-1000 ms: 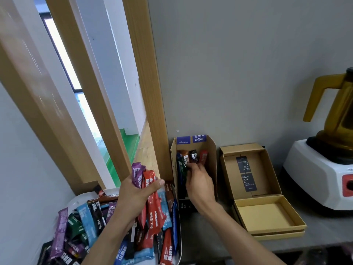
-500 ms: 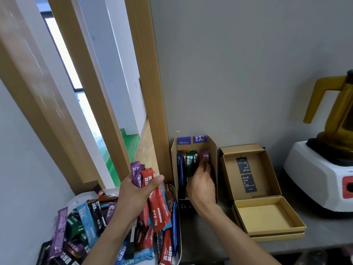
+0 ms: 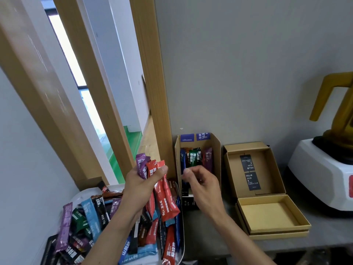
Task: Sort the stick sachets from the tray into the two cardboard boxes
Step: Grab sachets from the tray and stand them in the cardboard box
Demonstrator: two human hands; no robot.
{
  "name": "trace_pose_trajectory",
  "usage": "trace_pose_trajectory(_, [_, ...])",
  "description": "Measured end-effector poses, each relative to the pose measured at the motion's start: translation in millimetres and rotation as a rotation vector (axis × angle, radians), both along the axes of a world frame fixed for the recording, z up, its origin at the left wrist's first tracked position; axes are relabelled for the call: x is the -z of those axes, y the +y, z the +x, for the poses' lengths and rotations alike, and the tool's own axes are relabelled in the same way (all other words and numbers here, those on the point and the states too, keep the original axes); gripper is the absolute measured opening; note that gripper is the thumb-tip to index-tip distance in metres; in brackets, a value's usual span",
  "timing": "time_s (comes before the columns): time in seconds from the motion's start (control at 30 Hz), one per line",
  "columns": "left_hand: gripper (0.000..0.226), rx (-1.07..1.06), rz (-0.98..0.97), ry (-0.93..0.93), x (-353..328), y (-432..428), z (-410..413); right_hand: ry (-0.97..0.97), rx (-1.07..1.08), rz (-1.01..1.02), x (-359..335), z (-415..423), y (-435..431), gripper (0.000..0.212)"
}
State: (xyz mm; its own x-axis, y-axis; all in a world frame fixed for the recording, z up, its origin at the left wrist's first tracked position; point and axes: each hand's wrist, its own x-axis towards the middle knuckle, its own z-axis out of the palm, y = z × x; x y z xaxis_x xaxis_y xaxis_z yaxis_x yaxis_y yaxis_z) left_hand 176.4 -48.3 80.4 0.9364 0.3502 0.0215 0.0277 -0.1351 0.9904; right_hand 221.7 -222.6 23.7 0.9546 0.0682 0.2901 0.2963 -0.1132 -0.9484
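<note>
My left hand (image 3: 142, 183) grips a bunch of stick sachets (image 3: 164, 196), red and purple, held above the white tray (image 3: 181, 251). The tray is heaped with several loose sachets (image 3: 89, 224) in purple, blue, black and red. My right hand (image 3: 200, 183) hovers in front of the tall narrow cardboard box (image 3: 216, 150), fingers curled and loosely pinched, with nothing visible in them. Blue, green, black and purple sachets (image 3: 196, 159) stand upright in that box. To its right lies the flat cardboard box (image 3: 271, 224), open, with no sachets in it.
A grey wall rises right behind both boxes. A white appliance base (image 3: 321, 175) with an amber jug (image 3: 342, 115) stands at the far right of the grey counter. A wooden door frame (image 3: 152, 88) runs beside the tall box.
My right hand has drawn back out of the tall box toward my left hand, leaving a purple sachet standing inside. The left hand has lifted its bunch slightly.
</note>
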Motion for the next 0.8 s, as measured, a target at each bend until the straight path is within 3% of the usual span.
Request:
trace_pose_trajectory(0.1, [0.045,0.016,0.016,-0.012,-1,-4,4,0.127,-0.385,-0.035,-12,-9,-6,0.024])
trace_pose_trajectory(0.2, [0.045,0.005,0.031,-0.036,-1,-5,9,0.199,-0.507,-0.004,-13,-8,-16,0.028])
trace_pose_trajectory(0.33, [0.050,-0.012,0.023,-0.049,-2,-5,9,0.212,-0.432,0.047,-13,-4,-28,0.030])
trace_pose_trajectory(0.47, [0.034,-0.002,0.030,-0.053,1,-3,10,0.221,-0.380,0.053,-6,-5,-28,0.026])
trace_pose_trajectory(0.6, [0.036,-0.001,0.045,-0.062,5,-1,9,0.193,-0.318,0.066,4,-3,-24,0.020])
trace_pose_trajectory(0.7, [0.056,-0.030,0.017,-0.034,7,4,11,0.142,-0.056,0.099,16,5,-18,0.021])
trace_pose_trajectory(0.8, [0.068,-0.043,0.018,0.012,10,6,14,0.082,0.225,-0.077,28,19,-8,0.026])
